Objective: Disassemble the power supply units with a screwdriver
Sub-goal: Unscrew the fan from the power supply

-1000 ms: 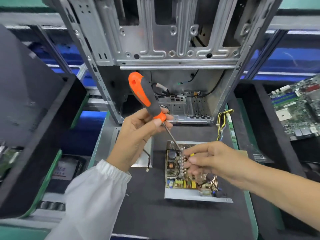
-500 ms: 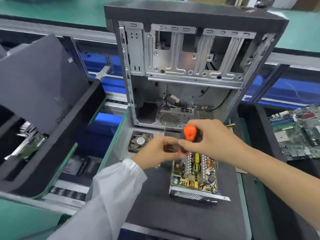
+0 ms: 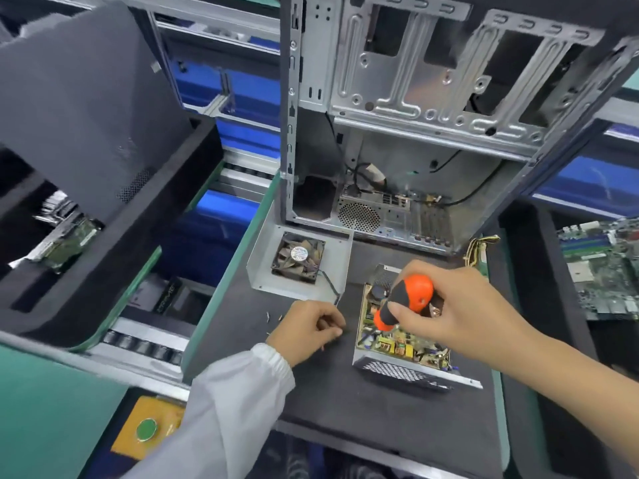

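Left hand (image 3: 307,328) withdrew — right-held screwdriver (image 3: 404,303) points down-left.

I see the power supply unit (image 3: 397,344) lying open on the dark tabletop (image 3: 345,402), lid off, circuit board exposed, mesh side facing me, orange-and-black screwdriver (image 3: 404,300) standing tilted over its board

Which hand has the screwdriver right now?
The right hand grips the orange-and-black screwdriver over the open power supply unit; the left hand, in the white sleeve, rests curled on the mat beside it.
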### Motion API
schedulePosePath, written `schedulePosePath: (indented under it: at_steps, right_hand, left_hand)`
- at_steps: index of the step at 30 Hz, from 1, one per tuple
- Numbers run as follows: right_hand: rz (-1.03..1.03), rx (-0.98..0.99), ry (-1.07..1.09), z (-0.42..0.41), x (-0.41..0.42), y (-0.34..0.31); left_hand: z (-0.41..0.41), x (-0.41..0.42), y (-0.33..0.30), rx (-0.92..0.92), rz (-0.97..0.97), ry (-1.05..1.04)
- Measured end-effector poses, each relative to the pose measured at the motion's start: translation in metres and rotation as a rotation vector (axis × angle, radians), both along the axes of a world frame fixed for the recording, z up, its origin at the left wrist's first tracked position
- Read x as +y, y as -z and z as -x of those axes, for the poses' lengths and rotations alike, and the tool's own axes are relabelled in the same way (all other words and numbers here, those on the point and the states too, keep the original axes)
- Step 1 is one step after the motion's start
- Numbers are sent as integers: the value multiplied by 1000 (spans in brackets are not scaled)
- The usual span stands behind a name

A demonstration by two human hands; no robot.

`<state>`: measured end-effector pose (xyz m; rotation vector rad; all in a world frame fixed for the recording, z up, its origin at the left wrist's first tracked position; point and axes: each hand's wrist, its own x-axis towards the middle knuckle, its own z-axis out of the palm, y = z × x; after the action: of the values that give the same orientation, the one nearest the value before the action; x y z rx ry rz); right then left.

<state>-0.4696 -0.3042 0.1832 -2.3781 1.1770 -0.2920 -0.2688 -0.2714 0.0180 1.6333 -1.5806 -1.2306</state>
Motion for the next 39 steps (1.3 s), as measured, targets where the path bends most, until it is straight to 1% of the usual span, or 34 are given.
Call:
schedulePosePath:
  at_steps: [4,7,11,14,17,20,23,25,29,31,33,35,37,39]
  right_hand:
    - [66,56,-14,-4,1,5]
    - [83,46,-24,-5,2,7]
    - [104,51,-40,-4,4,8]
    - [108,71,-46,-4,4,9]
    - [94,107,-71,-7,-1,6]
    - [72,197,-111,-8,-10,0]
    - [59,255,-162,-9,-21,-1]
    - [28,280,-188,-9,-25,-2]
    - [-120,324,-253,-5,-31,-10]
    - [-171,339,-296,-5,-34,-16]
    - [-173,341,-336,-6,-34,-21]
    - [-80,389,-343,-8,-30,-23]
    - [124,469,-283,-10,-24,-23]
    - [352,509,-217,-13,-19,-21]
  left_hand:
    - [5,5,6,-48,15,26]
    - [11,5,8,-10,9,52]
    - [18,6,9,85,11,71]
    - [20,6,13,103,29,75]
    - [21,5,12,107,39,83]
    - [17,2,1,126,130,58]
    - [8,-6,-24,209,216,77]
    - [3,-8,-40,294,170,159]
    - [-1,-12,-63,481,103,304]
    - [5,-13,-72,519,116,361]
    - [11,-16,-72,494,126,341]
    - [12,-19,-71,467,117,295]
    - [14,-21,-71,460,129,332]
    - [18,-22,-77,455,110,346]
